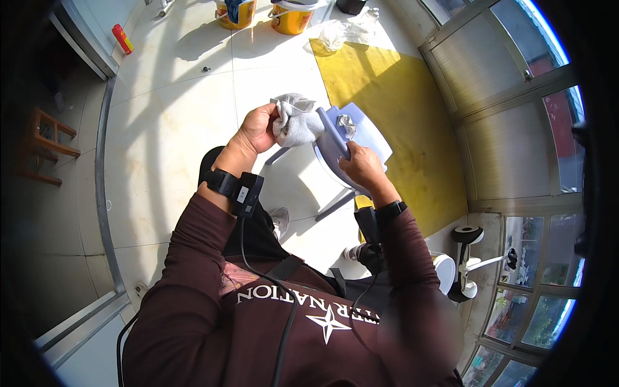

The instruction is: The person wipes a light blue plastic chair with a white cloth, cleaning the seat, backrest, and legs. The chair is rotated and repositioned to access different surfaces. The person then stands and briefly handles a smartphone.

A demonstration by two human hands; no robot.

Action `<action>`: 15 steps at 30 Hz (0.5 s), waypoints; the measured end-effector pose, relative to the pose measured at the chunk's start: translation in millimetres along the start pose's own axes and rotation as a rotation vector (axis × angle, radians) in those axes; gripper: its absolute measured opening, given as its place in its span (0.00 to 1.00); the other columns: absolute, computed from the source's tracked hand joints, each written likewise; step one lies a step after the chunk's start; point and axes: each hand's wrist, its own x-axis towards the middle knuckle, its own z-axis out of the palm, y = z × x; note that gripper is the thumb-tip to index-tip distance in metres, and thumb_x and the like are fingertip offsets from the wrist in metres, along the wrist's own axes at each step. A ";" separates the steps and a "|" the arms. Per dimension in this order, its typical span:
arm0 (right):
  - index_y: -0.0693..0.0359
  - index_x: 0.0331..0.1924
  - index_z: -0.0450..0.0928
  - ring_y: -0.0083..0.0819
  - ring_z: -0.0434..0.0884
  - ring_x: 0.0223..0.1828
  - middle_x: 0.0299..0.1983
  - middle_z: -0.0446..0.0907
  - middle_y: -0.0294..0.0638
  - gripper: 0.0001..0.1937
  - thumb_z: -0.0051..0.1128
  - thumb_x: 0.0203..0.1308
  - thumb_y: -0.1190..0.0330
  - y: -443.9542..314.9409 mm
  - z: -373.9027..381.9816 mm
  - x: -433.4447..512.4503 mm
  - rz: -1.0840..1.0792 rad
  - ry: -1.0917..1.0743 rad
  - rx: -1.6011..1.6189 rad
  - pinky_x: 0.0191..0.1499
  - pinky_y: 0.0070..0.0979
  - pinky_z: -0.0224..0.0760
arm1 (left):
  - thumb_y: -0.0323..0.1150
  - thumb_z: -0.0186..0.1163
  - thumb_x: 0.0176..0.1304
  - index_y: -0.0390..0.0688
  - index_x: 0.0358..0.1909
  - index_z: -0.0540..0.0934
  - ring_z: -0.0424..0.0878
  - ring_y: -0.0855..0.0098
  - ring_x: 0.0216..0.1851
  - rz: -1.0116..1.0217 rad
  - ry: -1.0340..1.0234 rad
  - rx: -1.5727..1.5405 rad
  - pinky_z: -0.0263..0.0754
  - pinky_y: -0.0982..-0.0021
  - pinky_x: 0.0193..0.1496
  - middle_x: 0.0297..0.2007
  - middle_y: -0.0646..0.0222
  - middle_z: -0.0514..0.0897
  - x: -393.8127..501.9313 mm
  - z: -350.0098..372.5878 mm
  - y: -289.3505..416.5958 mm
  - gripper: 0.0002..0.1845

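Note:
My left hand (259, 128) is closed on a bunched light grey cloth (296, 125), held beside the left end of a light blue plastic chair (372, 130) that is tilted in front of me. My right hand (363, 164) grips the near rim of the chair's blue plastic part, thumb on the upper side. A small crumpled white and grey piece (346, 126), paper or cloth, lies on the blue surface just above my right hand. Thin grey legs of the chair reach down to the floor. The cloth hides part of my left fingers.
Two yellow buckets (291, 18) stand on the tiled floor at the top, near a crumpled clear plastic bag (333, 36). A yellow mat (416, 126) lies right of the chair. A red bottle (122, 39), a wooden stool (51, 140) and a white self-balancing scooter (465, 263) are around.

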 end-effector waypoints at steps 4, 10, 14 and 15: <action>0.56 0.67 0.57 0.51 0.68 0.61 0.63 0.64 0.54 0.41 0.64 0.53 0.48 -18.7 -17.6 -28.7 -0.212 0.084 0.521 0.59 0.37 0.66 | 0.27 0.45 0.68 0.37 0.54 0.72 0.78 0.70 0.47 0.039 -0.134 0.199 0.72 0.68 0.56 0.47 0.63 0.79 -28.9 44.9 2.4 0.15; 0.58 0.61 0.66 0.42 0.68 0.61 0.62 0.63 0.49 0.25 0.60 0.60 0.69 -17.5 -13.6 -54.7 -0.458 0.528 0.610 0.60 0.30 0.63 | 0.28 0.49 0.68 0.39 0.56 0.69 0.76 0.71 0.50 -0.208 -0.513 0.317 0.74 0.69 0.55 0.50 0.63 0.75 -24.9 117.5 -44.8 0.16; 0.62 0.52 0.73 0.23 0.76 0.41 0.39 0.79 0.36 0.14 0.54 0.65 0.66 34.2 -3.5 -85.2 -0.041 0.626 1.097 0.46 0.21 0.70 | 0.29 0.52 0.66 0.39 0.56 0.72 0.77 0.70 0.47 -0.200 -0.434 0.639 0.75 0.71 0.51 0.49 0.61 0.76 -22.9 115.9 -55.8 0.17; 0.63 0.50 0.74 0.21 0.76 0.38 0.36 0.80 0.36 0.14 0.54 0.66 0.64 49.6 -4.5 -97.8 0.023 0.700 1.167 0.43 0.20 0.71 | 0.27 0.53 0.64 0.40 0.56 0.74 0.77 0.72 0.45 -0.028 -0.249 0.897 0.75 0.72 0.49 0.49 0.60 0.76 -18.8 112.0 -56.2 0.18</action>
